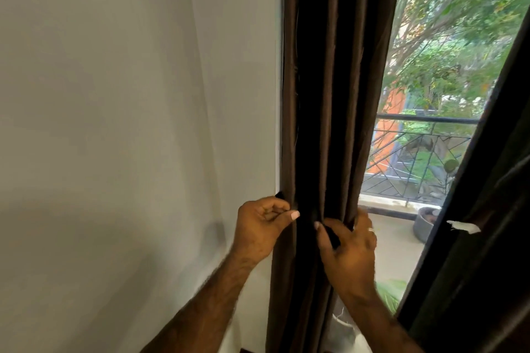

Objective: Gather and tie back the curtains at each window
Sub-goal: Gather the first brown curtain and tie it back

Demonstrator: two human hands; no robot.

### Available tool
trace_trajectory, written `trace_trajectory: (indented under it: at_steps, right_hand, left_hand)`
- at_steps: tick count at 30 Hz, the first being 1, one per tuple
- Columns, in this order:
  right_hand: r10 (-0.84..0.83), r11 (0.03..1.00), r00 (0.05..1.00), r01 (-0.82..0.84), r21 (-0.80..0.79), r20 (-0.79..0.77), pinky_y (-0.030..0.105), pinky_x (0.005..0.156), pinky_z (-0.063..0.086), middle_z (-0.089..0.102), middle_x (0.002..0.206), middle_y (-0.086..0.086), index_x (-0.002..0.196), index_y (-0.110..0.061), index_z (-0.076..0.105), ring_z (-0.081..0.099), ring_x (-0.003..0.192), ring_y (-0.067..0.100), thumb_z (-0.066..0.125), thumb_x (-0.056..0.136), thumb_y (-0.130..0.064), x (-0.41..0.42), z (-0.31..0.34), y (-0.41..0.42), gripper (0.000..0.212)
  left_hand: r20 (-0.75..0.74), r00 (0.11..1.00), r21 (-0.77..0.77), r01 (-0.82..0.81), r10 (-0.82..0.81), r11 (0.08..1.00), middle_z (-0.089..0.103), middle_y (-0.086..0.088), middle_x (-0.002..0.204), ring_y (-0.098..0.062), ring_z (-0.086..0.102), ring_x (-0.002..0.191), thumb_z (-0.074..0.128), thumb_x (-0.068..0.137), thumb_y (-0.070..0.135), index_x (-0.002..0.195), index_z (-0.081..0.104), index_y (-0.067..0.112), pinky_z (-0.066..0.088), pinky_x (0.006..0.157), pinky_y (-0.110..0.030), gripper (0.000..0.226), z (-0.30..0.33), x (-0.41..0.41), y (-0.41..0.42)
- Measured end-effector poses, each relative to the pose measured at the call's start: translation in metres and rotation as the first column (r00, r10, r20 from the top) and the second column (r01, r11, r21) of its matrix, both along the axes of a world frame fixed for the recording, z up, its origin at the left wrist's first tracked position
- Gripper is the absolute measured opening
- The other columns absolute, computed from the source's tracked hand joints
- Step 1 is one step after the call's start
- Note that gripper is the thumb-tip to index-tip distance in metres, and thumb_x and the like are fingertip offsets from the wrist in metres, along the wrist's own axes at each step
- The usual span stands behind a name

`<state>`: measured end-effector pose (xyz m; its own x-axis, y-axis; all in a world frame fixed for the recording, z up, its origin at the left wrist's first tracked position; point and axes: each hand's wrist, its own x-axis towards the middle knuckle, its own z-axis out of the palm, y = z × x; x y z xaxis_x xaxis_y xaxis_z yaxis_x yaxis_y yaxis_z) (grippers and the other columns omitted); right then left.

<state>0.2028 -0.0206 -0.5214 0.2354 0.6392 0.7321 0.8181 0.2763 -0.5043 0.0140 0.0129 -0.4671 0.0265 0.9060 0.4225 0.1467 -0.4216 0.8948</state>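
Observation:
A dark brown curtain [338, 71] hangs gathered in tight folds at the left side of the window. My left hand [262, 226] is closed on a dark strip of tie-back at the curtain's left edge, thumb pressed against the fabric. My right hand [348, 249], with a ring on one finger, pinches the other dark end of the tie-back [332, 238] against the front of the folds, fingers curled round the curtain's right edge. The part of the strip behind the curtain is hidden.
A plain pale wall [129, 123] fills the left. A second dark curtain [481, 223] slants across the right with a white scrap on it. Through the glass are a balcony railing [415, 152], a grey pot [424, 223] and trees.

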Motion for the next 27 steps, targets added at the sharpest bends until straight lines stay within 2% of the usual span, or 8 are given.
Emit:
trace_trajectory:
  at_steps: [3, 6, 10, 14, 18, 21, 23, 27]
  right_hand:
    - [0.064, 0.996, 0.969, -0.075, 0.037, 0.240, 0.043, 0.085, 0.044, 0.065, 0.117, 0.017, 0.107, -0.016, 0.079, 0.064, 0.100, 0.042, 0.059, 0.097, -0.034, -0.002, -0.010, -0.006, 0.028]
    - [0.120, 0.991, 0.963, -0.130, 0.028, 0.241, 0.037, 0.080, 0.036, 0.068, 0.106, 0.013, 0.108, -0.016, 0.079, 0.064, 0.089, 0.040, 0.056, 0.098, -0.033, -0.003, -0.007, -0.009, 0.031]
    - [0.180, 0.980, 0.950, -0.196, 0.039, 0.257, 0.038, 0.079, 0.043, 0.069, 0.103, 0.007, 0.111, -0.017, 0.079, 0.063, 0.086, 0.035, 0.056, 0.100, -0.030, -0.001, -0.008, -0.009, 0.029]
    - [0.252, 0.962, 0.937, -0.269, 0.039, 0.240, 0.033, 0.077, 0.044, 0.068, 0.101, 0.005, 0.116, -0.014, 0.078, 0.061, 0.087, 0.028, 0.055, 0.101, -0.027, 0.002, -0.009, -0.011, 0.030]
    - [0.430, 0.902, 0.899, -0.425, 0.075, -0.080, 0.026, 0.081, 0.052, 0.065, 0.107, -0.001, 0.115, -0.016, 0.073, 0.065, 0.096, 0.016, 0.061, 0.099, -0.015, 0.011, -0.009, -0.016, 0.020]
    - [0.410, 0.912, 0.827, -0.386, 0.143, -0.386, 0.028, 0.061, 0.054, 0.065, 0.103, 0.000, 0.114, -0.024, 0.061, 0.069, 0.090, 0.018, 0.063, 0.103, -0.017, 0.023, -0.014, -0.022, 0.013]
    - [0.369, 0.929, 0.851, -0.330, 0.167, -0.373, 0.027, 0.061, 0.055, 0.064, 0.104, -0.001, 0.113, -0.021, 0.063, 0.069, 0.090, 0.017, 0.066, 0.102, -0.015, 0.030, -0.016, -0.022, 0.014]
    - [0.288, 0.953, 0.928, -0.253, 0.165, -0.238, 0.029, 0.084, 0.054, 0.061, 0.109, -0.002, 0.111, -0.013, 0.068, 0.062, 0.100, 0.011, 0.071, 0.094, -0.017, 0.028, -0.012, -0.017, 0.017]
  left_hand:
    - [0.013, 1.000, -0.018, 0.009, -0.009, 1.000, 0.080, 0.001, 0.079, -0.022, 0.077, 0.073, 0.089, 0.085, 0.016, 0.091, 0.082, 0.018, 0.062, 0.065, -0.027, 0.010, 0.001, 0.007, -0.016]
    - [0.047, 0.999, -0.028, -0.003, 0.004, 1.000, 0.082, -0.001, 0.082, -0.021, 0.079, 0.076, 0.090, 0.083, 0.012, 0.093, 0.083, 0.016, 0.063, 0.067, -0.027, 0.013, 0.003, 0.014, -0.026]
    - [0.001, 0.999, 0.025, -0.044, 0.044, 0.999, 0.082, 0.007, 0.085, -0.014, 0.079, 0.080, 0.090, 0.084, 0.015, 0.091, 0.082, 0.029, 0.064, 0.082, -0.027, 0.018, 0.006, 0.023, -0.037]
    - [-0.013, 0.994, 0.014, -0.105, 0.105, 0.994, 0.081, 0.005, 0.081, -0.012, 0.078, 0.074, 0.094, 0.081, 0.019, 0.095, 0.083, 0.014, 0.063, 0.074, -0.025, 0.018, 0.003, 0.031, -0.043]
    - [-0.084, 0.983, 0.070, -0.160, 0.166, 0.985, 0.075, 0.008, 0.071, -0.012, 0.072, 0.064, 0.088, 0.089, 0.021, 0.086, 0.079, 0.020, 0.059, 0.059, -0.022, 0.009, 0.006, 0.029, -0.045]
    - [-0.065, 0.976, 0.088, -0.201, 0.207, 0.976, 0.072, 0.010, 0.067, -0.011, 0.070, 0.062, 0.087, 0.090, 0.019, 0.081, 0.078, 0.023, 0.058, 0.063, -0.021, 0.013, 0.003, 0.021, -0.043]
    - [-0.033, 0.974, 0.099, -0.219, 0.223, 0.971, 0.074, 0.009, 0.069, -0.011, 0.072, 0.064, 0.086, 0.090, 0.016, 0.081, 0.076, 0.030, 0.059, 0.066, -0.021, 0.019, 0.001, 0.018, -0.043]
    - [-0.002, 0.978, 0.153, -0.205, 0.207, 0.967, 0.079, 0.006, 0.082, -0.017, 0.077, 0.077, 0.084, 0.091, 0.009, 0.089, 0.078, 0.035, 0.063, 0.076, -0.025, 0.027, -0.003, 0.018, -0.044]
